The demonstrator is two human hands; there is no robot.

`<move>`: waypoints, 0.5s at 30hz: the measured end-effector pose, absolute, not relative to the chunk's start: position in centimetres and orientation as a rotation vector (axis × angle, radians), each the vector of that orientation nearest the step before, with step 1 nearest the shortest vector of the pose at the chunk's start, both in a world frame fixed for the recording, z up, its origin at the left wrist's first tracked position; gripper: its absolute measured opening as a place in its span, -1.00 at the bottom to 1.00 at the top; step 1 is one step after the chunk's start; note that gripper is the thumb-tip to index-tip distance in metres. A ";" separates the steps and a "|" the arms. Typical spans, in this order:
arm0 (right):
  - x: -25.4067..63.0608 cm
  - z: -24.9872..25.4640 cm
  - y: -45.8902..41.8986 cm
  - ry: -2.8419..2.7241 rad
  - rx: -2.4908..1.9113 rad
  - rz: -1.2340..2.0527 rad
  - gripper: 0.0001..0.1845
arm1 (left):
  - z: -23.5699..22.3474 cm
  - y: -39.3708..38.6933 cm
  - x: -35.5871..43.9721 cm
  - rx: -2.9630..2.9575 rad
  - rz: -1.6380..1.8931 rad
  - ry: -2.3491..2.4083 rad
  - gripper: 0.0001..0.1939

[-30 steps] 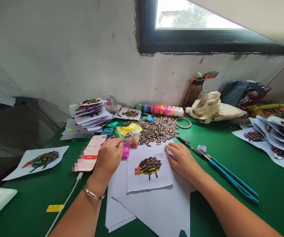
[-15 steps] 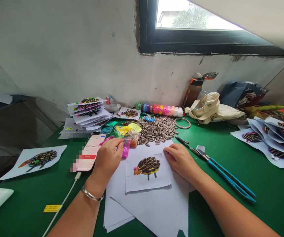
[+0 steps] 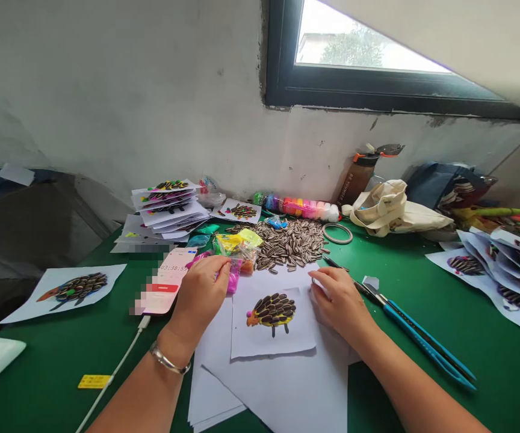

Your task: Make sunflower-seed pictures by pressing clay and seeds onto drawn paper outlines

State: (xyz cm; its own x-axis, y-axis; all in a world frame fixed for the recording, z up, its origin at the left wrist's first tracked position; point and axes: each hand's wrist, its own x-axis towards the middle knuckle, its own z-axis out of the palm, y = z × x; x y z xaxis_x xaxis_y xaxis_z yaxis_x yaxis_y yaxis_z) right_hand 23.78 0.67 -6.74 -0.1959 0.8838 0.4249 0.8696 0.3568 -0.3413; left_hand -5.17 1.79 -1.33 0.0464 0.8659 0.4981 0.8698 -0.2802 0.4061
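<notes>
The left hand (image 3: 204, 288) has its thumb and forefinger drawn together beside the magenta clay packet (image 3: 234, 278), and whether anything is pinched between them cannot be told. The right hand (image 3: 337, 299), fingers loosely bent, rests at the upper right of the small white paper (image 3: 305, 343); whether its fingertips hold something is also unclear. Between the hands, on that paper, lies the sunflower-seed hedgehog (image 3: 274, 310). It looks well advanced: overlapping seeds cover its back, an orange head and pink nose are in place, and two dark legs stand below the belly. A yellow edge shows bare along the underside; no eye can be made out at this size, so whether any detail is left is uncertain. The hedgehog's snout points left, its legs toward the wearer, and its long axis runs across the paper, rising slightly to the right. Under the paper lie larger white sheets (image 3: 296, 391), their edges askew. Beyond the hands, a heap of loose sunflower seeds (image 3: 296, 240) sits just past the sheets, with a pen (image 3: 336, 264) and a blue-handled tool (image 3: 431, 346), probably a craft knife, to the right. A lit smartphone (image 3: 172, 288) lies left of the left hand; farther out are stacks of seed pictures at left (image 3: 170, 219) and right (image 3: 504, 276).
</notes>
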 end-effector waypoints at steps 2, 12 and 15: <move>23.3 -6.6 0.4 -2.113 -1.472 0.084 -0.71 | -1.5 1.9 -5.3 -2.264 -1.050 -1.876 -0.71; 22.9 -6.3 -0.2 -2.202 -1.464 0.165 -0.75 | -2.1 2.4 -5.7 -2.367 -0.755 -1.968 -0.69; 22.7 -5.7 0.0 -2.163 -1.460 0.122 -0.73 | -1.9 2.4 -5.7 -2.351 -0.802 -1.982 -0.70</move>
